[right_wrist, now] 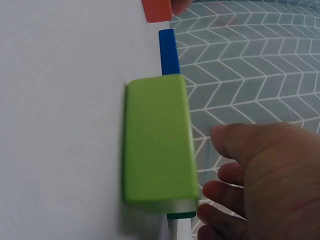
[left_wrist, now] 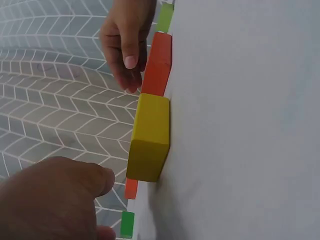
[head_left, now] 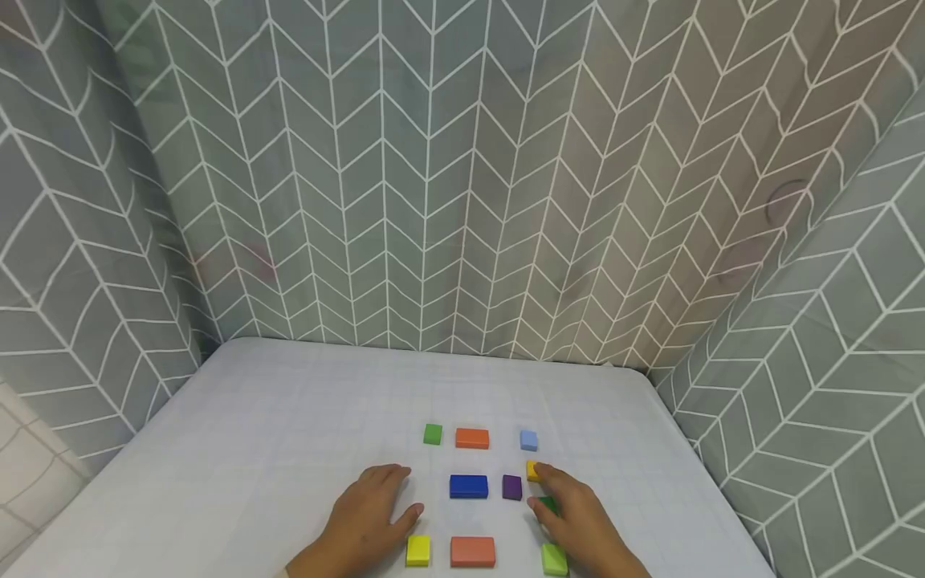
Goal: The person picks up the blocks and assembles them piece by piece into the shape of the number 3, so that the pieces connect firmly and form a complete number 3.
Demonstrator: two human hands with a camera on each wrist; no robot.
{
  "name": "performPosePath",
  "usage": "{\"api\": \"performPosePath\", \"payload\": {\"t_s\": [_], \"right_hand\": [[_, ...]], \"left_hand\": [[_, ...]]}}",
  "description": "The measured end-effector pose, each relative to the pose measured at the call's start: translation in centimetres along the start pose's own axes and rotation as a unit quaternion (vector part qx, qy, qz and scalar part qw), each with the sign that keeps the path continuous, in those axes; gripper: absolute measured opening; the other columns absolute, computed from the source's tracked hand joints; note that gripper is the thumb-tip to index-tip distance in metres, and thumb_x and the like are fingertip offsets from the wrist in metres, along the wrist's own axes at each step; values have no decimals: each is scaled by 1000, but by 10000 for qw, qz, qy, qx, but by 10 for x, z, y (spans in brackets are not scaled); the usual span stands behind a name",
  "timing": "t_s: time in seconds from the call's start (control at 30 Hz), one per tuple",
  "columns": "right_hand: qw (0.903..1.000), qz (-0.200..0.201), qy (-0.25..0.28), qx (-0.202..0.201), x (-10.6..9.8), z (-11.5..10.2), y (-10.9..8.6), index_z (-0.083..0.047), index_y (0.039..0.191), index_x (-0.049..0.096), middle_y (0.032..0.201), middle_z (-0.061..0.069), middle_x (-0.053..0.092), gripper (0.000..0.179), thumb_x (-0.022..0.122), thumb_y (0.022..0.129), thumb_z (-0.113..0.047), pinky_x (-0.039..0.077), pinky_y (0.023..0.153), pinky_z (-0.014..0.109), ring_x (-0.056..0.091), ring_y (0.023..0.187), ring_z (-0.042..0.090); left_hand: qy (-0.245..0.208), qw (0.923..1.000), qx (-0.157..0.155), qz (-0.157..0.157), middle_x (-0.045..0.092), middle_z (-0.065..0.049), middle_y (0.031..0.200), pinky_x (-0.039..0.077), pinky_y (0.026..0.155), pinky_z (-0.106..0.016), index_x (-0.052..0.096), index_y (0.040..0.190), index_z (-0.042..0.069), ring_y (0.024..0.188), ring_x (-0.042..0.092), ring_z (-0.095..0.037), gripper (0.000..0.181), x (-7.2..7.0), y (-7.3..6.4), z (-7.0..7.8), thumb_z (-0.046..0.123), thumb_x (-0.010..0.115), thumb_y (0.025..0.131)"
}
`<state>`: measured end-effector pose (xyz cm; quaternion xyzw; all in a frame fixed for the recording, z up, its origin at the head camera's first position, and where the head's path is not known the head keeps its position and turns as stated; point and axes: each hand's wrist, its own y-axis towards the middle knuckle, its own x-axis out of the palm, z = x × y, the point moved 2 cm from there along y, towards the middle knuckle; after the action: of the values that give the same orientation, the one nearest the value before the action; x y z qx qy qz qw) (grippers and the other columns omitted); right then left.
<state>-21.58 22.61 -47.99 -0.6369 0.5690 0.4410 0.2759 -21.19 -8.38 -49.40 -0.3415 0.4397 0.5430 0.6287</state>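
My left hand (head_left: 364, 514) hovers low over the sheet, fingers relaxed, thumb apart, with nothing in it. Nearest to it is a yellow block (head_left: 417, 551), which the left wrist view shows close up beside the thumb (left_wrist: 102, 181). My right hand (head_left: 581, 518) hangs over the right-hand blocks with loosely bent fingers and partly hides a dark green block (head_left: 548, 504) and an amber block (head_left: 532, 471). Whether a fingertip touches the amber one, I cannot tell. A light green block (right_wrist: 157, 142) lies below that hand. A purple block (head_left: 511, 487) is just left of its fingers.
Between the hands lie a blue block (head_left: 468, 486) and a coral block (head_left: 473, 551). Farther back are a green block (head_left: 432, 434), an orange block (head_left: 472, 438) and a light blue block (head_left: 528, 440). White sheeting covers the table (head_left: 253, 449); patterned curtains (head_left: 448, 177) surround it.
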Motion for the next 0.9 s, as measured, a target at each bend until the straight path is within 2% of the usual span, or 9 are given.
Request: {"api": "performPosePath", "payload": {"t_s": [0.2,0.37,0.6,0.67,0.77,0.9], "right_hand": [[9986,195,-60,-491,-3,-4,5,-7,123,69,127,4,67,40,74,90,-28,48,102,49,60,123,26],[9972,288,-64,-685,-1,-9,9,-11,120,71,125,0,67,33,73,91,-26,51,99,46,61,119,21],[9888,433,-284,-1402,1,-16,21,-10,109,73,113,-1,69,22,74,90,-20,53,94,43,64,109,19],[9881,348,-440,-1434,2,-17,25,-10,108,74,110,-2,70,21,74,89,-21,53,93,43,64,107,19],[9902,10,-500,-1304,2,-20,31,-10,108,74,108,-3,71,23,74,89,-23,53,93,43,64,106,18],[9894,-538,-460,-1264,3,-22,35,-11,108,75,107,-5,71,25,75,88,-27,54,92,42,63,104,16]], "left_hand": [[-33,9995,-64,-298,62,-7,129,46,101,-59,63,128,14,123,54,-28,64,-1,12,12,60,68,84],[-21,9992,297,-278,64,-6,124,49,98,-56,64,127,15,117,57,-27,59,-3,18,20,57,69,86],[-104,9981,578,-172,66,-1,119,52,93,-51,67,123,18,110,60,-23,47,-2,30,34,49,71,87],[-124,9974,703,-136,66,1,118,53,92,-49,67,122,19,108,60,-21,44,-4,34,39,47,72,88],[-179,9964,818,-109,66,2,115,54,92,-48,68,120,20,107,61,-19,41,-6,41,45,44,74,87],[-356,9964,727,-253,66,4,112,54,92,-48,70,117,20,106,62,-17,40,-6,45,52,41,78,84]]}}
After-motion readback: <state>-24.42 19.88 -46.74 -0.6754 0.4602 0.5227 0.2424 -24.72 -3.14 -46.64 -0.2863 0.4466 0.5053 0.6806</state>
